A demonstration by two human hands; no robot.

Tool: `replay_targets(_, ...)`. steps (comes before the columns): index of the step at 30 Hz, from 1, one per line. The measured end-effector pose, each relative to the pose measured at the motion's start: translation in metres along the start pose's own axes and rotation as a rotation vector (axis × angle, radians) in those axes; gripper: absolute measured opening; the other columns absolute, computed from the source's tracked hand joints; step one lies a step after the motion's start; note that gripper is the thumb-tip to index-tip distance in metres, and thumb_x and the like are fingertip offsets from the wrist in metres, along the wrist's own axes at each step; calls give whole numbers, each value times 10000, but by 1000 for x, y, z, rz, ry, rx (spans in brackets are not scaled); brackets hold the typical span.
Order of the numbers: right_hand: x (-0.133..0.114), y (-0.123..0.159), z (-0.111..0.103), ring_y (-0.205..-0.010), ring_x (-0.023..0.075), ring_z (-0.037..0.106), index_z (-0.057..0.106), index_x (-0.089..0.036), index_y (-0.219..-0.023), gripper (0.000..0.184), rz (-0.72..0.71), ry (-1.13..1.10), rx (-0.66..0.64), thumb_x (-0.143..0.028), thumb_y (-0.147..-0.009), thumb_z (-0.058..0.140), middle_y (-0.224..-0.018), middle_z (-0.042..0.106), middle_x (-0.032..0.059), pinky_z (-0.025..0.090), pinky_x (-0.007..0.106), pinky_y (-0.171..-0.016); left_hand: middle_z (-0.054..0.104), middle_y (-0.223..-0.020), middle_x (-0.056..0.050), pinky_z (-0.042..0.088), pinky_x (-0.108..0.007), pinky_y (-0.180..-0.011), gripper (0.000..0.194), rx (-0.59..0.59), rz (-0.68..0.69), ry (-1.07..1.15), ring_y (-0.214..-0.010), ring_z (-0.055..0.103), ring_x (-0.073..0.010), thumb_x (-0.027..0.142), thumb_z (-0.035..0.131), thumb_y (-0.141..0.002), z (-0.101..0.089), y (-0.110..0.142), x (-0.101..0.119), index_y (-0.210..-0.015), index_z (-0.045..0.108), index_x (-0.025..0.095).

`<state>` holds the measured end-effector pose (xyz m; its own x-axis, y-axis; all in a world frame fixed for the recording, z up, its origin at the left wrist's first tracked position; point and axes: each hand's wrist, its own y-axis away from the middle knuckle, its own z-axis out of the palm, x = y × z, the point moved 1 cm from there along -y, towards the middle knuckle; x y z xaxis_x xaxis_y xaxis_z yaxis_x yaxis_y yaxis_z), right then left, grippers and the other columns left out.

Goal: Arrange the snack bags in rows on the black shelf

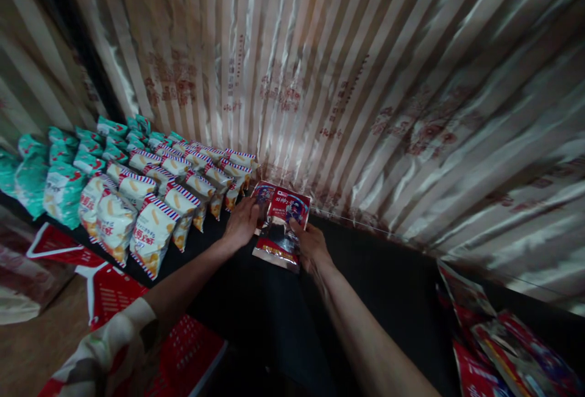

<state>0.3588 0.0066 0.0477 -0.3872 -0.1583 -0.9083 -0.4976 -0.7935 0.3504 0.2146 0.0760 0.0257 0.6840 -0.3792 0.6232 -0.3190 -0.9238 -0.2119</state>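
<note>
My right hand point(311, 246) grips a shiny red snack pouch point(281, 235) by its right side, thumb across the front. The pouch has a dark printed picture and white lettering, and is tilted against the curtain side of the black table. Just behind and to its left, partly covered by it, is a second red pouch point(264, 194). My left hand point(242, 224) is closed at the left edge of that second pouch; some of its fingers are hidden.
Rows of white chip bags point(153, 235) with striped tops stand left on the black table point(365, 281), beside green bags point(64, 193). More red pouches point(507, 348) lie at the right. Red baskets point(116, 290) are below the left edge. A striped curtain point(292, 80) hangs behind.
</note>
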Motion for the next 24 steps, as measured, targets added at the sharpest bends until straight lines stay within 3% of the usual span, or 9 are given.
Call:
replay_targets(4,9,-15,27,-420,120,539,606,-141,-673,193,-36,10,-2,-275,-620,734,-470,592,-20,419,236,-445,660,-1094,-88,461,-321,-886,377,42,-110,195,-1015,614,-196,336,363,-916,-15,3,1,-1204,522,153)
replay_targets(7,19,-27,42,-474,139,573,623,-134,-721,188,-97,145,36,-303,-660,679,-538,627,4,431,245,-473,688,-971,-49,493,-278,-773,388,2,-154,285,-853,651,-168,252,499,-845,-18,2,-1,-1224,502,170)
replay_targets(12,29,-31,49,-698,180,646,619,-133,-975,351,-299,512,148,-350,-700,639,-791,698,68,471,255,-603,656,-1097,-83,462,-303,-880,359,58,-160,193,-993,614,-188,136,517,-813,-18,-5,-11,-1167,569,156)
replay_targets(17,25,-9,52,-865,198,642,427,-169,-1318,582,-452,837,96,-249,-763,580,-974,675,75,464,290,-776,627,-1174,-108,421,-325,-953,347,23,-155,65,-1090,574,-214,150,497,-840,-12,-5,-17,-1177,580,144)
replay_targets(21,22,2,54,-921,214,623,522,-183,-1260,463,-463,1093,104,-276,-807,532,-1111,591,120,451,294,-795,626,-1154,-113,431,-313,-938,330,17,-123,-42,-1072,580,-207,156,459,-862,-11,-4,-13,-1164,590,146)
replay_targets(24,22,3,55,-975,214,598,588,-190,-1187,388,-421,1151,94,-292,-819,514,-1166,551,116,445,288,-815,636,-1105,-106,434,-309,-936,301,-1,-74,-130,-1053,581,-206,150,439,-866,-12,-5,-9,-1108,618,147)
